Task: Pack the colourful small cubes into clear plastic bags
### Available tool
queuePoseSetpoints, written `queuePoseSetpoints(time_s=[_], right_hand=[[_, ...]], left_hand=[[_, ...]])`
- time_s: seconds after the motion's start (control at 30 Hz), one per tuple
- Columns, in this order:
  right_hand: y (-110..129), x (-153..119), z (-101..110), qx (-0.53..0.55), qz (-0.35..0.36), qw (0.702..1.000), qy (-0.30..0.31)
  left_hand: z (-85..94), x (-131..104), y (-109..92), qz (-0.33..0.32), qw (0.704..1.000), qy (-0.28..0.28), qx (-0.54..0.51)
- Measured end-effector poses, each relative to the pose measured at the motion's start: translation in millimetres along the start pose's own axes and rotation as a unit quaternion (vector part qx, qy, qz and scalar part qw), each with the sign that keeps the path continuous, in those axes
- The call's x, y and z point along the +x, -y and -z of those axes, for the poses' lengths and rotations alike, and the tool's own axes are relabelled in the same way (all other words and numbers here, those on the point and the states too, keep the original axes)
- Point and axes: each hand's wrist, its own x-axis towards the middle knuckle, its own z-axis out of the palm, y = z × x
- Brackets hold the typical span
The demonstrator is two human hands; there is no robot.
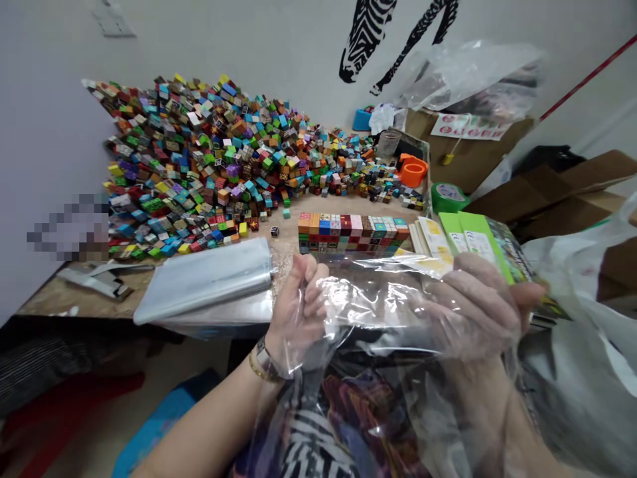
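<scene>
A clear plastic bag is stretched between my two hands in front of my body. My left hand, with a watch and a bracelet at the wrist, is closed on the bag's left side. Curled fingers of my right hand grip its right side; film covers them, and I cannot tell whether they are inside the bag or behind it. Just beyond the bag, a block of small printed cubes stands in neat rows on the table. A stack of flat clear plastic bags lies left of my left hand.
A big heap of loose coloured cubes covers the table's back left. A metal tool lies at the left edge. Green boxes, green tape, an orange tape dispenser and cardboard boxes are at right.
</scene>
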Motion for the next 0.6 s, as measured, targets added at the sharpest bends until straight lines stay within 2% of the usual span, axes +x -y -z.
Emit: queuePoseSetpoints(time_s=[0.1, 0.23, 0.37, 0.53, 0.6], right_hand=[[0, 4, -6, 0.144, 0.023, 0.985, -0.088], [2, 20, -9, 0.21, 0.003, 0.977, -0.04], [5, 28, -9, 0.185, -0.039, 0.982, -0.005], [-2, 44, -3, 0.101, -0.061, 0.992, 0.039], [-6, 52, 2, 0.037, -0.062, 0.997, 0.037]], left_hand=[[0.5, -6, 0, 0.035, 0.999, -0.005, -0.028], [3.8, -8, -6, 0.041, 0.999, 0.007, -0.021], [7.5, -4, -19, -0.006, 1.0, -0.006, 0.016], [-0.9, 11, -39, -0.058, 0.988, -0.085, 0.112], [-1.0, 18, -45, -0.074, 0.979, -0.099, 0.16]])
